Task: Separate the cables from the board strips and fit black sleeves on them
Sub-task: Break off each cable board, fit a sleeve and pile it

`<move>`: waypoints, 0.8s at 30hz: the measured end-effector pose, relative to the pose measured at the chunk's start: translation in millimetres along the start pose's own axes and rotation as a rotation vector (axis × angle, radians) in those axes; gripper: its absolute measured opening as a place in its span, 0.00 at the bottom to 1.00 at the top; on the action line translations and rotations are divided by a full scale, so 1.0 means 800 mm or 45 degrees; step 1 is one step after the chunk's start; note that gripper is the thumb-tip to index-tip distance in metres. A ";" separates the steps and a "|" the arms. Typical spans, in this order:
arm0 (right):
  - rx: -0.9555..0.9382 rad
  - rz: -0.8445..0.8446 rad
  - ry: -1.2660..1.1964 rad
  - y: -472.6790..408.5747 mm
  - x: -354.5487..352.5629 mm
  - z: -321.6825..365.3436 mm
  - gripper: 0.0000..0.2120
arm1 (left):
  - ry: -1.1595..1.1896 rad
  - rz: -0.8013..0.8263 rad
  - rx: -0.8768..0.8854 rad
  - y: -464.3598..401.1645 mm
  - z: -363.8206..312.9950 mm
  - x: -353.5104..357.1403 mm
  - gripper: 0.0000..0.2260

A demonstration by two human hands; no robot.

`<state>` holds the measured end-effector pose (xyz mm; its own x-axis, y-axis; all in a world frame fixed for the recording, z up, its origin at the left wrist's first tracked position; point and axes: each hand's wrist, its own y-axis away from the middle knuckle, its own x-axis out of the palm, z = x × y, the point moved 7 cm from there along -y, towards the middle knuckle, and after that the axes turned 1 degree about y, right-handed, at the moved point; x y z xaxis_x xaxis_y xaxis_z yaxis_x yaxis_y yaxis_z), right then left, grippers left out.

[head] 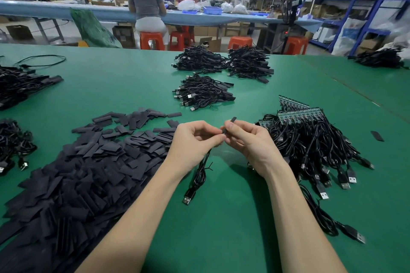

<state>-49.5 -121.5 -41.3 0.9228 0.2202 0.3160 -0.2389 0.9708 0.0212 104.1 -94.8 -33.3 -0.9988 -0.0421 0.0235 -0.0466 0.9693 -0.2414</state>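
1. Grip: the left hand [195, 139] and right hand [246, 139] meet fingertip to fingertip above the counter [221, 228]. The left pinches the end of a black cable [200, 175]; the right pinches a black sleeve [230, 123], whose upper end juts above the fingers.
2. The cable hangs below the grip, its USB plug [188, 197] lying on the green surface.
3. Left of the grip, touching the left forearm, spreads a heap of flat black sleeves [88, 173].
4. Right of the grip lies a tangle of cables still joined to green board strips [297, 111].
5. Beyond the grip sit three bundles of finished cables [204, 93]; open green surface lies between them and the hands, and under the forearms.
6. One loose sleeve [377, 135] lies far right, well apart.
7. Room: a blue bench [66, 10] with two seated persons, orange stools [150, 40], blue shelving [355, 6].
8. No legible writing can be made out.
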 end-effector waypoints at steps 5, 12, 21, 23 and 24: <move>0.029 0.028 -0.080 0.004 -0.005 0.004 0.13 | 0.044 0.087 -0.028 -0.001 -0.001 0.002 0.06; -0.018 0.017 -0.036 0.003 0.003 0.002 0.06 | 0.030 -0.005 -0.085 -0.002 0.005 -0.006 0.04; 0.040 0.057 -0.065 0.003 0.009 -0.005 0.10 | 0.178 0.009 -0.044 -0.003 0.005 -0.002 0.04; 0.007 0.005 -0.073 0.003 0.007 -0.005 0.13 | 0.178 0.016 -0.048 -0.002 0.008 0.000 0.05; -0.030 -0.029 -0.061 0.002 0.004 -0.003 0.14 | 0.179 0.015 -0.057 -0.003 0.010 0.000 0.05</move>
<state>-45.8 -118.7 -42.7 0.9123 0.1934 0.3610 -0.2099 0.9777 0.0065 103.7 -98.8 -40.4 -0.9876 0.0004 0.1571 -0.0313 0.9795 -0.1990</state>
